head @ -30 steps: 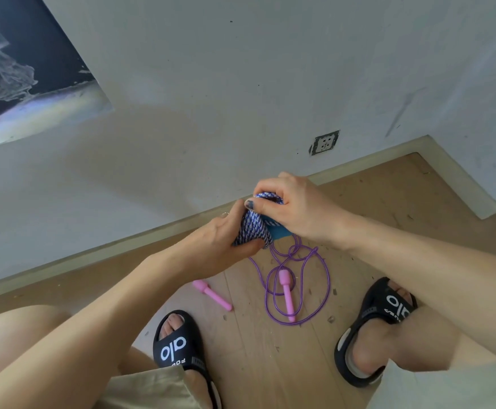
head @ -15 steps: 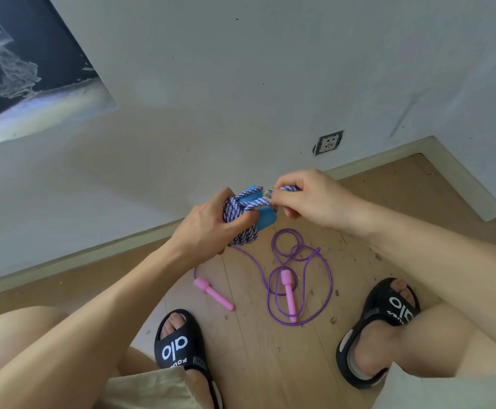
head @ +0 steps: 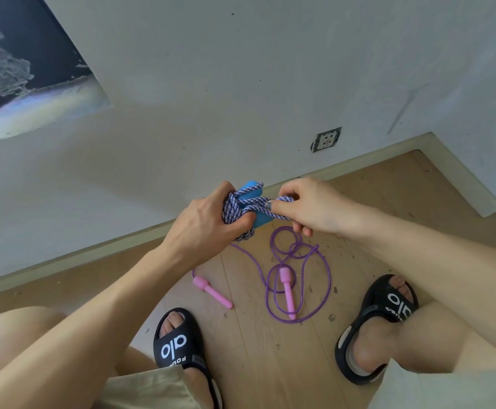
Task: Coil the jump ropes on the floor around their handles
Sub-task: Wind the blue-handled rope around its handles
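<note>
My left hand (head: 202,222) grips a bundle of blue-and-white braided jump rope (head: 232,211) wound around its blue handles (head: 260,218), held up above the floor. My right hand (head: 308,206) pinches a loop of that braided rope (head: 279,203) and holds it stretched to the right of the bundle. Below on the wooden floor lies a second jump rope, a thin purple cord (head: 326,278) in loose loops. One of its pink handles (head: 287,290) lies inside the loops, the other pink handle (head: 211,292) lies to the left.
I crouch with a black slide sandal (head: 179,346) at the lower middle and another sandal (head: 385,317) at the right. A white wall with a socket (head: 325,139) and a skirting board (head: 93,249) runs close behind the ropes. Small debris specks dot the floor.
The bundle has come up and turned so the blue handles show. My right hand has moved off the bundle to the right, drawing a loop of braided rope out across the handles.
</note>
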Available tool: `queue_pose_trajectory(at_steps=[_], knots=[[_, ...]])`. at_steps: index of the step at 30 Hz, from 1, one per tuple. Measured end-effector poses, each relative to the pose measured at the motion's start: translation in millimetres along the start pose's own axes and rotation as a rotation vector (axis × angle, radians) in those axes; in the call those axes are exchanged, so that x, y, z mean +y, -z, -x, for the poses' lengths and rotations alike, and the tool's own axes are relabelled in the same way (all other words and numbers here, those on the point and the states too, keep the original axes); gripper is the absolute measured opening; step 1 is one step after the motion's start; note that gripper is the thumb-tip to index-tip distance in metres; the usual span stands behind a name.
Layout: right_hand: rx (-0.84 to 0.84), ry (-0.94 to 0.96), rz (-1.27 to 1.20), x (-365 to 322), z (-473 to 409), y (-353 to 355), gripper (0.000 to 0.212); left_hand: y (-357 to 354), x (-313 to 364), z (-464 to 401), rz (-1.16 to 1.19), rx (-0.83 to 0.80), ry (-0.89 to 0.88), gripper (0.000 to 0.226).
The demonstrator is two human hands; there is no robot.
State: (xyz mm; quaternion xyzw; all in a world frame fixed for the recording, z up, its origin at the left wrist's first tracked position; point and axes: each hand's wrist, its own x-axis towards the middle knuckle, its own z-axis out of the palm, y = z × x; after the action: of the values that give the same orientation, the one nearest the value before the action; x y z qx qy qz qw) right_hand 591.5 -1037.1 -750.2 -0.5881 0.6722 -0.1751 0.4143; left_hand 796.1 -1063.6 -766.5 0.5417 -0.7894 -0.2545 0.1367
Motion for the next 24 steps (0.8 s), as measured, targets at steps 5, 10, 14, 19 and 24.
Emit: queue_pose_trajectory(at_steps=[5,10,14,19,24], knots=[[-0.042,0.015,-0.162,-6,2,2,0.025,0,-1,-3,-0.072,0.028,-0.035,0.028],[-0.051,0.066,-0.156,-8,-5,16,0.027,2,-1,-3,-0.105,0.05,-0.09,0.03],[-0.222,-0.017,-0.449,-1,-8,12,0.01,7,-2,-3,-0.099,0.05,-0.188,0.029],[-0.309,0.023,-0.485,0,-4,15,0.011,14,-10,-3,-0.057,0.013,-0.213,0.027],[-0.3,0.07,-0.493,-5,0,14,0.023,18,-12,-3,-0.067,0.019,-0.235,0.032]])
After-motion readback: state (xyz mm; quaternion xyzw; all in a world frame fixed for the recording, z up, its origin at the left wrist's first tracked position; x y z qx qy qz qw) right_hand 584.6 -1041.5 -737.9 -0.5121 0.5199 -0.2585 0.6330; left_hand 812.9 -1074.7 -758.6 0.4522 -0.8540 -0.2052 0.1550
